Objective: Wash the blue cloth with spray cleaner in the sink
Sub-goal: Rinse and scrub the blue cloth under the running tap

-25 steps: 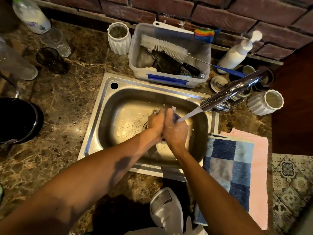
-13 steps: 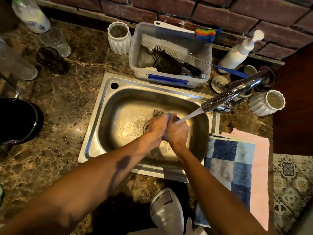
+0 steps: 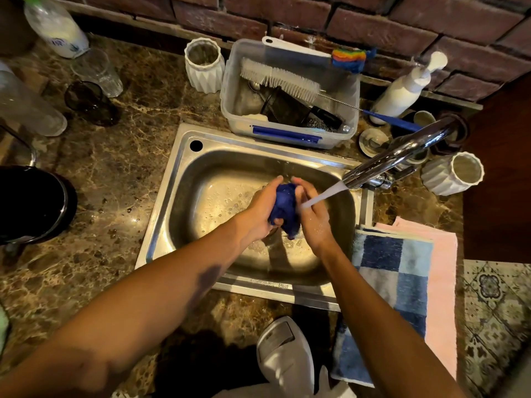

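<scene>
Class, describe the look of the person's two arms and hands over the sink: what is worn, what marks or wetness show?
Both forearms are bare: no sleeves, watch, rings or gloves show. The left hand and the right hand glisten with water droplets. A dark shadow patch lies across the left forearm. Nothing else is worn as far as the head view shows.

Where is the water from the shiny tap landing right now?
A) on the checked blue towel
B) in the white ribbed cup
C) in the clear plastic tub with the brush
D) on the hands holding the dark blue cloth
D: the stream from the shiny metal tap slants down over the steel sink onto the right hand, which with the left hand grips the bunched dark blue cloth.
</scene>
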